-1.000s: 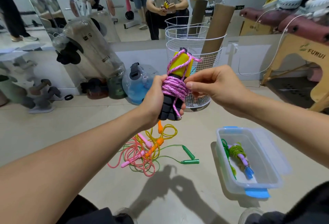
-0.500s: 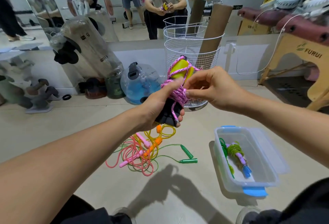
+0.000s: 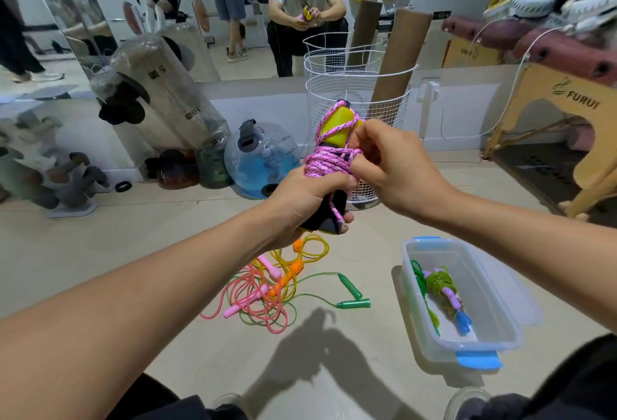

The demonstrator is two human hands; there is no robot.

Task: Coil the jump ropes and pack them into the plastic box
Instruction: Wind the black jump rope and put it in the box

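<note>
A person crouched on a pale floor, both bare arms reaching forward at chest height. The left hand was wrapped around the black lower ends of a pair of jump-rope handles, which stood roughly upright and stuck out above the fist, their yellow upper halves showing. A pink braided rope was wound many times around the middle of the handles, just above the left thumb, with a few strands crossing over the yellow tops and one strand running down under the left fingers. The right hand sat against the right side of the bundle, its fingers curled in and pinching the pink rope at the coil; the exact strand it held was hidden by the fingers.

Below the hands, on the floor, lay a loose tangle of other ropes in coral pink, yellow and green, with orange, pink and green handles spread among them. To the right of that tangle, well apart from the hands, stood a clear plastic box with blue clips, its lid off. Inside it lay a coiled green rope with a lilac and a blue handle.

Behind the hands stood a white wire basket holding a cardboard tube, and a blue water jug sat to its left against a mirrored wall.
</note>
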